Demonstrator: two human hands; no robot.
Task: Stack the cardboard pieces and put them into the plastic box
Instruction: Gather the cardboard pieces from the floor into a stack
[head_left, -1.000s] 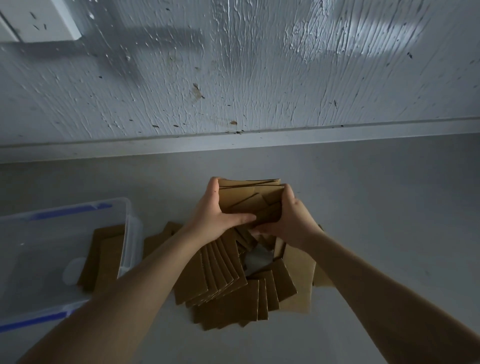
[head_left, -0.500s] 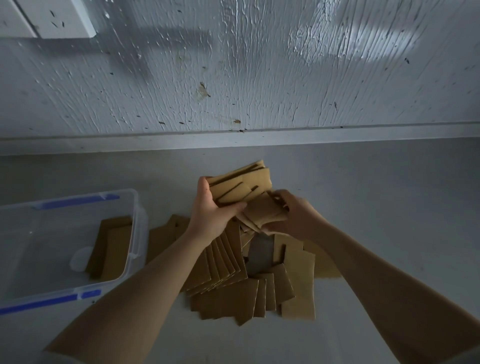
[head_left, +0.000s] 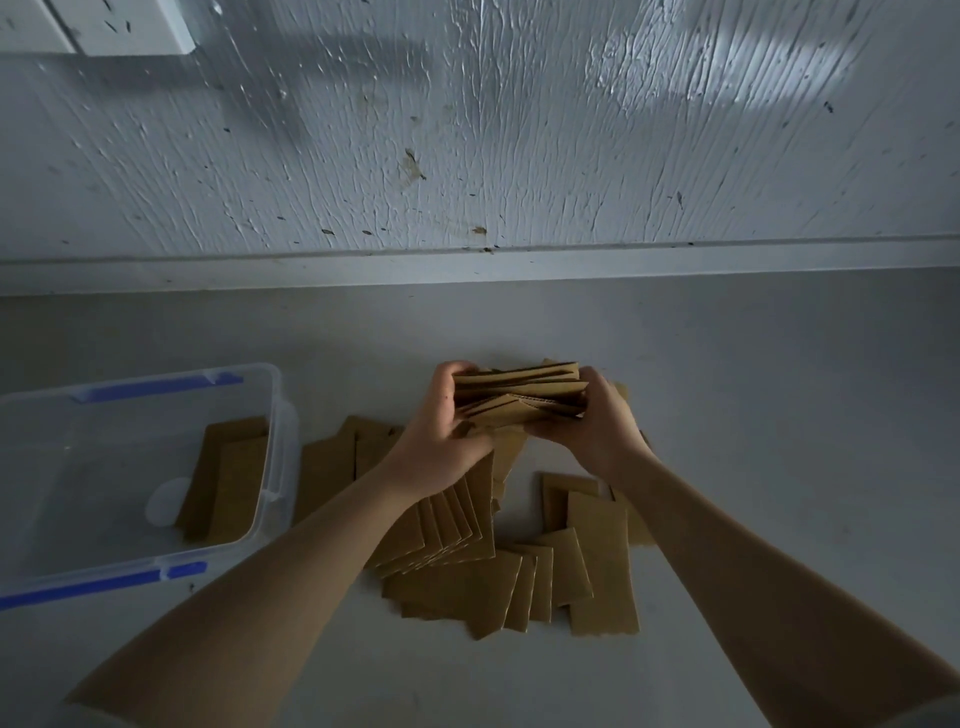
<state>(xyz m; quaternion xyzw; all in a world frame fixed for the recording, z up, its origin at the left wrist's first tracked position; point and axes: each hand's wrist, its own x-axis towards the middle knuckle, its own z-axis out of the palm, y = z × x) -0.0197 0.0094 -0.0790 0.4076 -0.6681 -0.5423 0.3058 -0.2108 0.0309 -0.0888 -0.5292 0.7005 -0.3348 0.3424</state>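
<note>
A bundle of brown cardboard pieces is held edge-on above the floor, squeezed between my left hand and my right hand. Its pieces are roughly level but not flush. Below the hands a loose pile of cardboard pieces lies fanned out on the grey floor. The clear plastic box with blue clips stands at the left, lid off, with a couple of cardboard pieces lying inside at its right end.
A white textured wall with a skirting strip runs across the back. A white wall plate sits at the top left. Grey floor extends to the right of the pile.
The splayed, tilted bundle has been pressed together and turned level between both hands. The view has shifted slightly, so the box sits further right in frame.
</note>
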